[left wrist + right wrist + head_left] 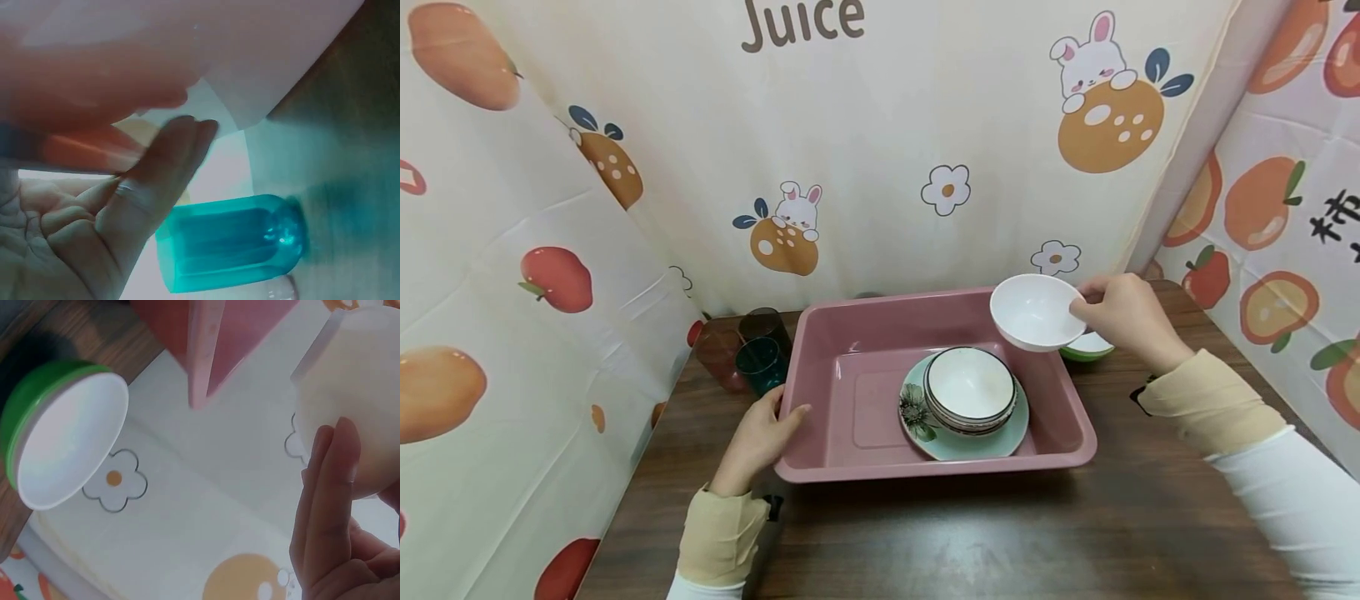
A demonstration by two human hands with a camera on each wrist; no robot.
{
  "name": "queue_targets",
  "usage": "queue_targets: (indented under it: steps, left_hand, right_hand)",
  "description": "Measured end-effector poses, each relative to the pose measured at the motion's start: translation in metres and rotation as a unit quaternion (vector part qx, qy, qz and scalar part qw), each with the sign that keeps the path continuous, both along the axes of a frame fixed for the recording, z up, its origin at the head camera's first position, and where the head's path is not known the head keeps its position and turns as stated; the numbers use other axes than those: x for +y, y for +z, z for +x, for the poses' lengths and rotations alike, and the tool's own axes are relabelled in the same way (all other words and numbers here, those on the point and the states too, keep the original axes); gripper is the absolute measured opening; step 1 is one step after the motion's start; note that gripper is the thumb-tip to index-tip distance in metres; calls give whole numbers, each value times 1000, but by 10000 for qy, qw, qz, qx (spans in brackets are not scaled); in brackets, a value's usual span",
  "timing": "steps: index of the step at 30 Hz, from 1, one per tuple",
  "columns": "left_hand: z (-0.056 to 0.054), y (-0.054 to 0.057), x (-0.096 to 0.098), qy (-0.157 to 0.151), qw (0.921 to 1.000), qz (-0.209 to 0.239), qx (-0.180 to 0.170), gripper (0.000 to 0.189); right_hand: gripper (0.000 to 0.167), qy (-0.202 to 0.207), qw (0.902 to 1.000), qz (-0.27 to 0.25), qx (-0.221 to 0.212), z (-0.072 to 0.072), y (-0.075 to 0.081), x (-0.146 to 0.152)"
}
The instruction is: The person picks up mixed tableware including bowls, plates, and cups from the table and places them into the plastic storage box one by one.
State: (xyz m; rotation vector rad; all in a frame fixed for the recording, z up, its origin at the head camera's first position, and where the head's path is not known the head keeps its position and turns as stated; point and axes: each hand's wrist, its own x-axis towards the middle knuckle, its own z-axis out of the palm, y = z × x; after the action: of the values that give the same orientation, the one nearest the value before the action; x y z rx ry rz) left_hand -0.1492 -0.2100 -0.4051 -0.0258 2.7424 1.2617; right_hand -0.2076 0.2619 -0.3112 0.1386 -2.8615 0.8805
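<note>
My right hand (1123,312) pinches the rim of a white bowl (1033,310), lifted over the back right corner of a pink basin (865,473). In the right wrist view, the fingers (334,487) lie against the bowl's outside. My left hand (758,442) grips the basin's left rim, thumb on the inner side. Inside the basin, a stack of dark-rimmed white bowls (970,383) sits on a pale green plate (917,442) with a leaf pattern.
A green bowl with a white inside (72,440) stands on the wooden table (925,542), right of the basin. To the left are a teal glass (231,244), a dark glass (765,325) and a reddish clear vessel (718,354). Printed cloth hangs behind and at the sides.
</note>
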Motion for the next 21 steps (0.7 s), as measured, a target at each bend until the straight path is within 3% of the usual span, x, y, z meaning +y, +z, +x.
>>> queue_targets:
  steps: [5,10,16,21]
  left_hand:
    - [1,15,-5,-157,9996,-235,-76,68]
    - [-1,46,-6,-220,9987,-467,41,74]
    - [-3,86,10,-440,9952,-345,798,73]
    - [-9,107,44,-741,9887,115,1300,61]
  right_hand:
    - [28,145,9997,-83,-178,4,-4,-9]
    - [26,195,9997,-65,-113,6,-5,-16]
    - [25,295,9995,-76,-92,7,-6,-24]
    - [23,413,9990,-157,-84,9,-6,-30]
